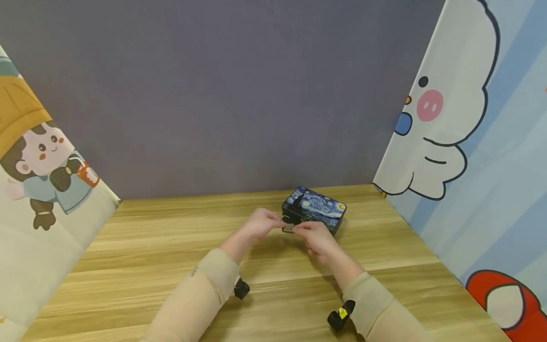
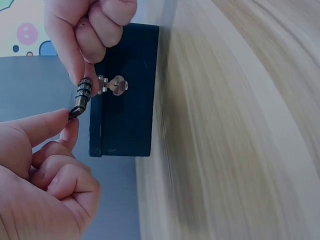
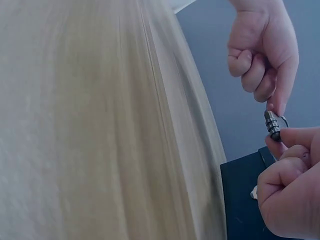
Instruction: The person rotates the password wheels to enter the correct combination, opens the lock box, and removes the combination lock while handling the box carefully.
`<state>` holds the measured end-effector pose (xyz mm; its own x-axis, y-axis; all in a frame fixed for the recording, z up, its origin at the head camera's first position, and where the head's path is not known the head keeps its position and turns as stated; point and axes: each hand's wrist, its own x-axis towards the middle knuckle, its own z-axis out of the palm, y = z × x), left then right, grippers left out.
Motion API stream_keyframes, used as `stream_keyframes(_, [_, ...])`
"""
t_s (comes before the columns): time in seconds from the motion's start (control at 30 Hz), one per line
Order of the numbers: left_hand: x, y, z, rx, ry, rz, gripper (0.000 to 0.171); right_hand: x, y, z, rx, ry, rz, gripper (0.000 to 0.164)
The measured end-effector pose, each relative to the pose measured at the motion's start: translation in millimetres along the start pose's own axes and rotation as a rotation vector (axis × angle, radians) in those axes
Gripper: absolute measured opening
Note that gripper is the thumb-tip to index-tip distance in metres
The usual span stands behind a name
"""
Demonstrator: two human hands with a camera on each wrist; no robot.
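A small bronze combination padlock [image 1: 288,228] with number dials [image 2: 84,89] is held in the air between both hands, in front of a tin box [image 1: 318,206] with a starry-night picture on its lid. My left hand [image 1: 259,223] pinches one end of the padlock between thumb and index finger, other fingers curled in. From the other side my right hand [image 1: 317,240] pinches the opposite end. The box's dark front carries a silver clasp [image 2: 118,85], close behind the hands. A thin curved shackle [image 3: 285,121] shows beside the dials; whether it is locked I cannot tell.
The box rests on a wood-grain table [image 1: 162,247], near a grey back wall [image 1: 239,95]. Cartoon-printed panels [image 1: 491,199] stand on both sides. Black wrist-worn devices [image 1: 339,319] hang below both sleeves.
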<state>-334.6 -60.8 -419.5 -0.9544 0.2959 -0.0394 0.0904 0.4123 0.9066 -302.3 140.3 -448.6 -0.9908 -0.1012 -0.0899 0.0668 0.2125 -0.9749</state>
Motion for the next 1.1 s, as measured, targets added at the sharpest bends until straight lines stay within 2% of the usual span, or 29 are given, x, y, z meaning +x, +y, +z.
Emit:
stream_keyframes(0.17, [-10.8, 2.5, -9.0, 0.086, -0.015, 0.019, 0.02, 1.1, -3.8, 4.2, -0.094, -0.016, -0.027, 0.019])
stream_keyframes(0.3, [-19.0, 0.2, -15.6, 0.157, -0.029, 0.048, 0.02, 1.0, -6.4, 6.9, -0.16, -0.072, -0.044, 0.017])
stream_keyframes(0.43, [-26.3, -1.7, -19.8, 0.169, -0.032, 0.052, 0.018, 0.1, -11.0, 12.0, -0.218, -0.119, -0.071, 0.017])
stream_keyframes(0.67, [-37.9, -3.2, -25.2, 0.17, -0.043, 0.032, 0.011, 2.6, -12.7, 23.7, -0.333, -0.123, -0.172, 0.011])
stream_keyframes(0.87, [-44.6, -10.1, -30.4, 0.249, -0.045, 0.021, 0.013, 2.6, -11.9, 33.0, -0.39, -0.172, -0.209, 0.009])
stream_keyframes(1.1, [-50.5, -19.6, -34.5, 0.319, -0.084, 0.016, 0.016, 2.5, -8.8, 43.7, -0.427, -0.232, -0.252, 0.007])
